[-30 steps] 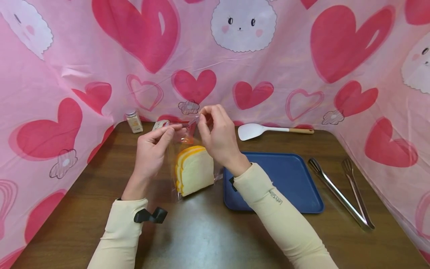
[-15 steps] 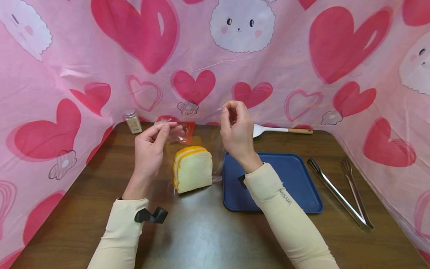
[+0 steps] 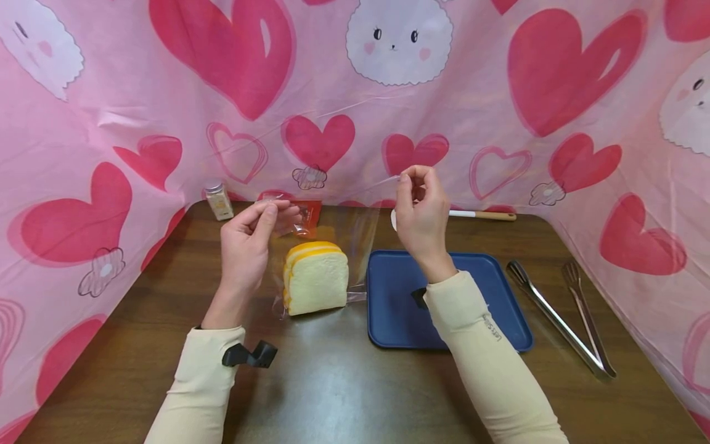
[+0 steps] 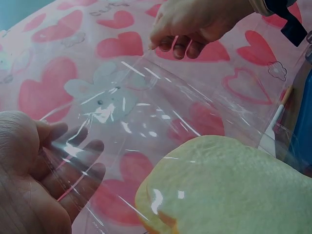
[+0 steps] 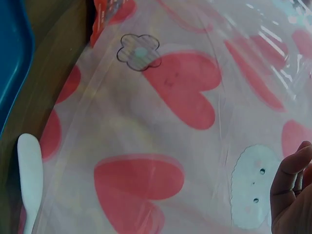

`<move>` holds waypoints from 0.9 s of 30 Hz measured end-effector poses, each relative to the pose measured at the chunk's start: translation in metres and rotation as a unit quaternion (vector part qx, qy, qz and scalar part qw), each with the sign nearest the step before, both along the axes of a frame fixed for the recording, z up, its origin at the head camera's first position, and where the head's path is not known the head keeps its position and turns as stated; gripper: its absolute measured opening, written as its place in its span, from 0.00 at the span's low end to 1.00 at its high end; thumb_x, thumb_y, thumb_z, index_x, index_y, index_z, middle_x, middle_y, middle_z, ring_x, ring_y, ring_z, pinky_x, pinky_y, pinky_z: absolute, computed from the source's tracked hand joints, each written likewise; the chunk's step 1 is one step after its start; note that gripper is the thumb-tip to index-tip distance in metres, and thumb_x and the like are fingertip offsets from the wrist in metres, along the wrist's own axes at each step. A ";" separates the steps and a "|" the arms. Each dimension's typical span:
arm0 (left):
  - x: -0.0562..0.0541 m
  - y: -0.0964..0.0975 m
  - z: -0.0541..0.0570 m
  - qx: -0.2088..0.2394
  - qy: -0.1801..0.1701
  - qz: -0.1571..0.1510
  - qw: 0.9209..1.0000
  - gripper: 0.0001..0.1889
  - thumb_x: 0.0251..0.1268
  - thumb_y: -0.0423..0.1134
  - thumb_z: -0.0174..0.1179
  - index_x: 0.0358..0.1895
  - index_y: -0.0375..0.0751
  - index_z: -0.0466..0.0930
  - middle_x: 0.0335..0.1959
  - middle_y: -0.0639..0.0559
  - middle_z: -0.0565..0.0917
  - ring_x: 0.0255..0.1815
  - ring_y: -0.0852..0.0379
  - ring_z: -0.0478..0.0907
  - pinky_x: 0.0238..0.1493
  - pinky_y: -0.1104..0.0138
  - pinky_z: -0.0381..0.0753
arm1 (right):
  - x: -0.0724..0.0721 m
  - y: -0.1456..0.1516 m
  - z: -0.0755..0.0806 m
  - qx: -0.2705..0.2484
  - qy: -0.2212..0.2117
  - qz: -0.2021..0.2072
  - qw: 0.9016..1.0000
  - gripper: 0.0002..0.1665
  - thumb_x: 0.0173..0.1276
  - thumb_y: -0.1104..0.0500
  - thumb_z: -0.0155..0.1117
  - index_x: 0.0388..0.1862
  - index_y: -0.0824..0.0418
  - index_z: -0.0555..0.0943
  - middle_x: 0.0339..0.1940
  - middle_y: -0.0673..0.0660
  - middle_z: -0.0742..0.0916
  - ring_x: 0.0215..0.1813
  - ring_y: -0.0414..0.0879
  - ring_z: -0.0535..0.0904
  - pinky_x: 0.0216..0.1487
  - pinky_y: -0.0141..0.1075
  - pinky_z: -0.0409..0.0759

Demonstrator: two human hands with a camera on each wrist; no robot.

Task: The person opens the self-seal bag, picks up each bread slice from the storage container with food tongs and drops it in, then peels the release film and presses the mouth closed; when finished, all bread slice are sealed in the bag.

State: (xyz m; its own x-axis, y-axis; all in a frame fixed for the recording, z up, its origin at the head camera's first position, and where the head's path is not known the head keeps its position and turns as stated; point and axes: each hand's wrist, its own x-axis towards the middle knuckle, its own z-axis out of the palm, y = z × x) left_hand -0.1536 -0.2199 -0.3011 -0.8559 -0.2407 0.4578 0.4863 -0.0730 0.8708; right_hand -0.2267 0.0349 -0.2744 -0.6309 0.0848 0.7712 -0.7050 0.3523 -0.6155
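A clear plastic bag (image 3: 359,246) is stretched between my two hands, its mouth pulled wide. Inside its lower part stand several slices of bread (image 3: 318,283) with orange-yellow crusts, upright on the table. My left hand (image 3: 246,243) pinches the left side of the bag's mouth between thumb and forefinger; in the left wrist view the film (image 4: 161,105) runs across its loosely spread other fingers. My right hand (image 3: 424,216) pinches the opposite edge, raised above the back of the blue tray (image 3: 388,308). Only part of the right hand (image 5: 295,192) shows in the right wrist view.
Behind the bread lies a red packet (image 3: 307,217), partly seen through film. A small seasoning jar (image 3: 219,201) stands at the back left. A white spatula (image 3: 482,215) with wooden handle lies behind the tray, and metal tongs (image 3: 561,324) to its right. Heart-patterned cloth encloses the table.
My right hand has moved right, drawing its edge of the bag away from my left hand and spreading the mouth wide. The left hand has stayed nearly in place.
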 end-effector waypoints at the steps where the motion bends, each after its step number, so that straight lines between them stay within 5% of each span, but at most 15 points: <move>1: 0.000 0.000 0.000 0.000 -0.001 0.002 1.000 0.13 0.79 0.36 0.60 0.55 0.29 0.86 0.43 0.53 0.94 0.45 0.57 0.92 0.52 0.64 0.89 | 0.000 0.002 0.000 -0.002 -0.003 -0.004 1.000 0.13 0.79 0.63 0.57 0.48 0.75 0.78 0.38 0.69 0.84 0.32 0.38 0.74 0.36 0.23 0.75; 8: 0.000 -0.001 -0.001 0.002 -0.003 0.008 1.000 0.10 0.79 0.35 0.60 0.53 0.35 0.88 0.43 0.54 0.94 0.46 0.56 0.92 0.52 0.64 0.89 | -0.005 0.020 0.000 -0.018 -0.035 -0.022 0.999 0.14 0.79 0.62 0.58 0.50 0.75 0.78 0.39 0.67 0.83 0.30 0.32 0.74 0.36 0.22 0.76; 17: 0.000 -0.003 -0.003 0.005 -0.002 0.007 1.000 0.11 0.80 0.36 0.60 0.54 0.35 0.88 0.44 0.55 0.94 0.48 0.57 0.92 0.52 0.63 0.89 | -0.015 0.040 -0.002 -0.053 -0.054 -0.047 0.996 0.13 0.80 0.61 0.57 0.48 0.74 0.78 0.34 0.44 0.78 0.24 0.31 0.74 0.32 0.23 0.76; 23: -0.001 -0.003 -0.003 0.005 0.001 0.004 1.000 0.12 0.80 0.35 0.59 0.54 0.31 0.86 0.43 0.56 0.94 0.48 0.58 0.92 0.52 0.64 0.89 | -0.020 0.052 -0.003 -0.066 -0.058 -0.075 0.993 0.14 0.79 0.62 0.57 0.47 0.76 0.79 0.34 0.44 0.78 0.31 0.31 0.74 0.39 0.22 0.76; 27: 0.000 -0.004 -0.003 0.003 -0.005 0.004 1.000 0.13 0.80 0.36 0.59 0.56 0.30 0.85 0.44 0.56 0.94 0.49 0.58 0.92 0.53 0.65 0.89 | -0.022 0.057 -0.003 -0.074 -0.062 -0.076 0.992 0.13 0.79 0.61 0.57 0.46 0.74 0.79 0.33 0.43 0.78 0.27 0.31 0.73 0.36 0.22 0.75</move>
State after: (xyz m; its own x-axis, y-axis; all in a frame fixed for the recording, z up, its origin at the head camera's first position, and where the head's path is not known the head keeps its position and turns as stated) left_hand -0.1536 -0.2238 -0.3044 -0.8586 -0.2504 0.4473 0.4777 -0.0744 0.8754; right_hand -0.2482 0.0922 -0.2777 -0.6912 0.2935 0.6604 -0.5661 0.3481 -0.7472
